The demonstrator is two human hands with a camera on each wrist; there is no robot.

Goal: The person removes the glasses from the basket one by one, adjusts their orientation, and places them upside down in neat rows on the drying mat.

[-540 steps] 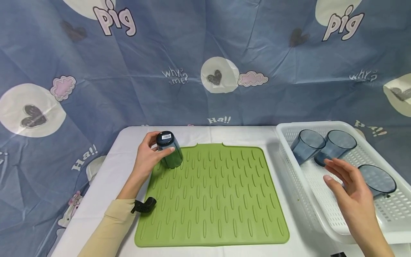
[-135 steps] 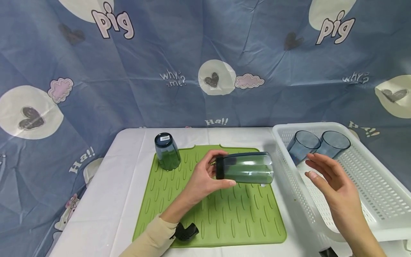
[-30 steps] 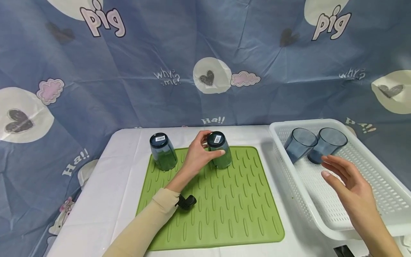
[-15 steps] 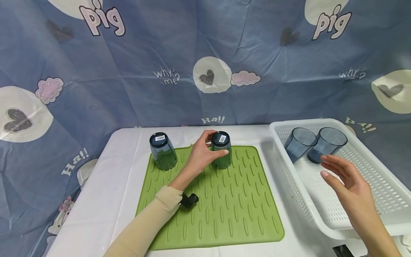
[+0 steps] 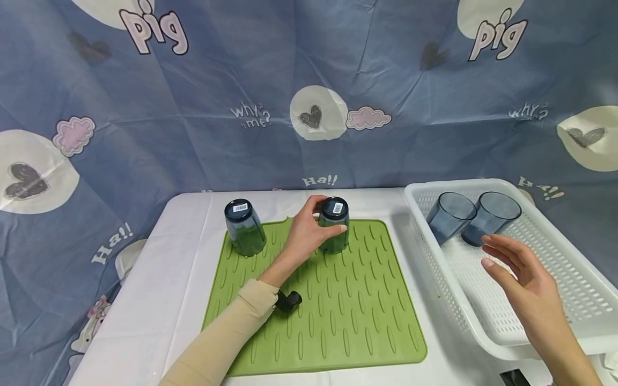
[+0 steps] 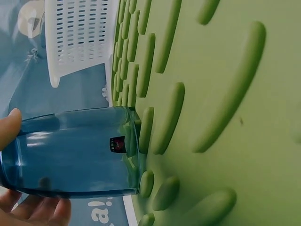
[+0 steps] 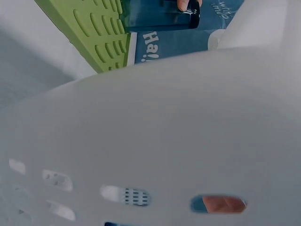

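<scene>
My left hand [image 5: 309,233] grips a blue-tinted drinking glass [image 5: 336,242], thumb on the near side and fingers behind. The glass is upside down, its labelled base up, at the far middle of the green ridged mat [image 5: 338,316]. In the left wrist view, the rim of this glass [image 6: 75,146] meets the mat's ridges. Another upturned glass [image 5: 247,230] stands at the mat's far left corner. My right hand [image 5: 531,284] hovers over the white basket [image 5: 465,300], fingers loosely bent and holding nothing. Two glasses [image 5: 451,217] lean mouth up at the basket's far end.
The basket's slotted wall [image 7: 155,141] fills most of the right wrist view. A white cloth [image 5: 145,289] covers the table under the mat and basket. Behind hangs a blue printed curtain [image 5: 217,150].
Since the oldest frame, one glass was released at the far left; another left the basket, was turned over and set on the mat. Within the last second it shifted slightly right; my right hand stayed put.
</scene>
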